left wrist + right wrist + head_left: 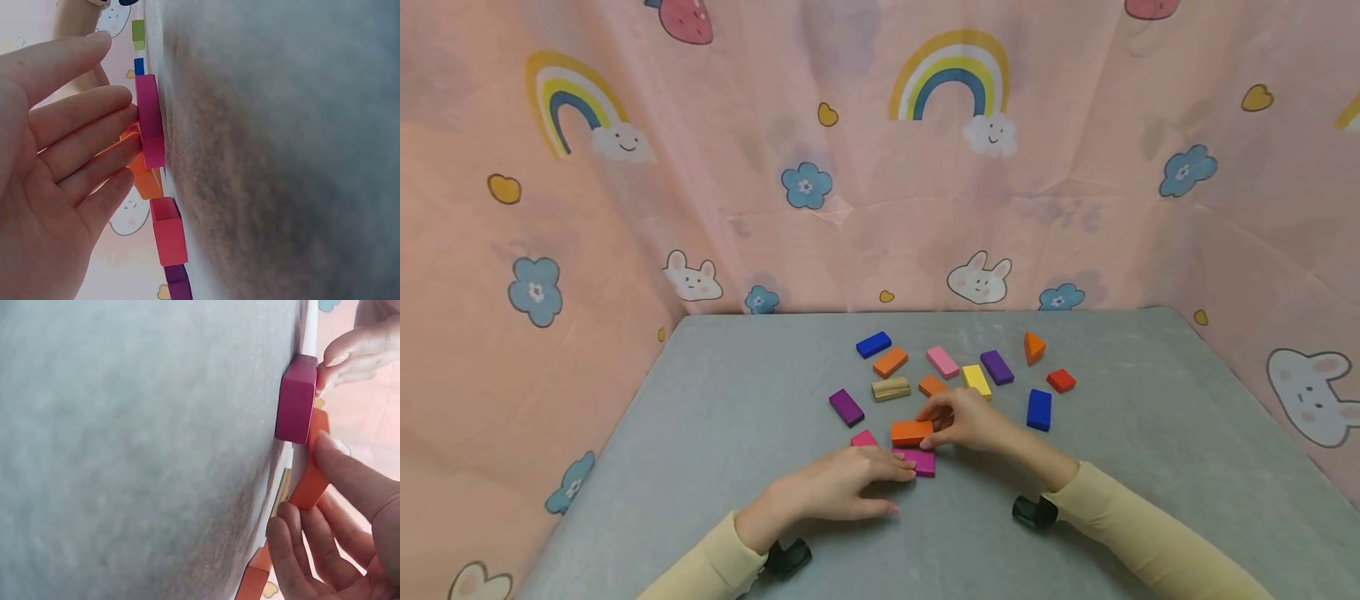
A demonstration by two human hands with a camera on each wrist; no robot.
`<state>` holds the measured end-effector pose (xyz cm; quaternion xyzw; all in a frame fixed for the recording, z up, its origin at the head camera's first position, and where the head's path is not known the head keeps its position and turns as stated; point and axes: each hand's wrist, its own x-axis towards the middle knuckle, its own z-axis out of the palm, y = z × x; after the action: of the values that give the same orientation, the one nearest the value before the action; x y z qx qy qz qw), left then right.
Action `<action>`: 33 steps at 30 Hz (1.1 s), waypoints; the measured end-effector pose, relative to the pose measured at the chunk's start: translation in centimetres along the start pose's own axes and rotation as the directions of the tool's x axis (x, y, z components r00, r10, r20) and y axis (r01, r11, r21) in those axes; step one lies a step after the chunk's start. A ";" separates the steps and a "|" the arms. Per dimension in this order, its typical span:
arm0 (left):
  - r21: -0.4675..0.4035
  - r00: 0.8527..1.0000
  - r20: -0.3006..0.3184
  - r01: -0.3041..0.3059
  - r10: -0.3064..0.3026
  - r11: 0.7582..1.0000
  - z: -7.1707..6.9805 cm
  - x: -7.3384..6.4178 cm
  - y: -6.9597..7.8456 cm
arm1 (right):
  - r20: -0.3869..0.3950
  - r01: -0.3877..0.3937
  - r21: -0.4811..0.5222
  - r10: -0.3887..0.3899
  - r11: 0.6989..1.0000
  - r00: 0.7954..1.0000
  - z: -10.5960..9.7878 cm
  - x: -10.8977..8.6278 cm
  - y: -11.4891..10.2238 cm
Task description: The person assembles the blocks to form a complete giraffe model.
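My right hand (pixel 972 419) pinches an orange block (pixel 912 432) by its right end. In the right wrist view, the thumb lies on one side of that orange block (pixel 315 464) and the fingers on the other. Directly in front of it lies a magenta block (pixel 919 463), flat on the table. Fingertips of my left hand (pixel 842 482) rest on the magenta block, and the left wrist view shows those fingers nearly straight along the block (pixel 150 122). A pink-red block (pixel 864 438) sits just beyond the left hand, partly hidden by it.
Beyond the hands lie a wood-coloured grooved block (pixel 891 389), a purple block (pixel 847 407), a second orange block (pixel 932 385), a yellow block (pixel 977 382) and a blue block (pixel 1039 409). Several more are farther back on the grey table (pixel 737 400). A patterned curtain (pixel 865 242) hangs behind.
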<state>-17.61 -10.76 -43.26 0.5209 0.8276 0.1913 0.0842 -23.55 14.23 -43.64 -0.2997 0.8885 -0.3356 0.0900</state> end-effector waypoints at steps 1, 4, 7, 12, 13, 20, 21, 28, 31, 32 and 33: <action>-0.001 1.000 0.001 0.002 -0.002 1.000 0.0 0.0 0.0 | 0.004 -0.005 0.001 0.005 1.000 1.000 0.0 0.0 0.0; -0.004 1.000 -0.001 0.004 -0.004 1.000 0.0 0.0 0.1 | 0.014 -0.023 -0.001 0.023 1.000 1.000 0.0 -0.1 -0.2; -0.012 1.000 -0.001 0.007 -0.007 1.000 0.0 0.0 0.1 | 0.026 -0.034 0.001 0.034 0.999 0.999 0.0 -0.2 -0.1; -0.018 1.000 -0.002 0.003 -0.003 1.000 0.0 0.1 0.1 | 0.048 -0.029 0.014 0.029 0.999 0.998 0.1 -0.2 0.0; -0.019 1.000 -0.002 0.003 -0.003 1.000 0.0 0.1 0.0 | 0.052 -0.026 0.016 0.025 1.000 0.998 0.1 -0.3 0.1; -0.020 1.000 -0.008 0.009 -0.009 1.000 0.1 0.1 -0.1 | 0.073 -0.005 0.041 0.002 0.999 0.997 -0.1 -0.3 0.2; -0.021 1.000 -0.008 0.012 -0.012 1.000 0.1 0.1 0.0 | 0.076 -0.002 0.047 -0.002 0.999 0.997 -0.1 -0.3 0.2; -0.022 1.000 -0.003 0.019 -0.019 1.000 0.0 0.1 0.1 | 0.097 0.004 0.075 -0.012 0.997 0.995 -0.2 -0.2 0.5; -0.024 1.000 -0.003 0.020 -0.020 1.000 0.0 0.0 0.0 | 0.106 -0.001 0.074 -0.007 0.997 0.994 -0.2 -0.2 0.6; -0.024 1.000 -0.003 0.020 -0.020 1.000 0.1 0.0 0.0 | 0.109 -0.004 0.073 -0.004 0.997 0.994 -0.2 -0.2 0.6; -0.025 1.000 -0.003 0.020 -0.020 0.999 0.1 0.1 0.0 | 0.112 -0.007 0.074 -0.001 0.997 0.994 -0.2 -0.2 0.6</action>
<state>-17.58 -10.69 -43.30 0.5111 0.8306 0.2014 0.0913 -23.76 14.77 -43.87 -0.3130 0.8694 -0.3511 0.1512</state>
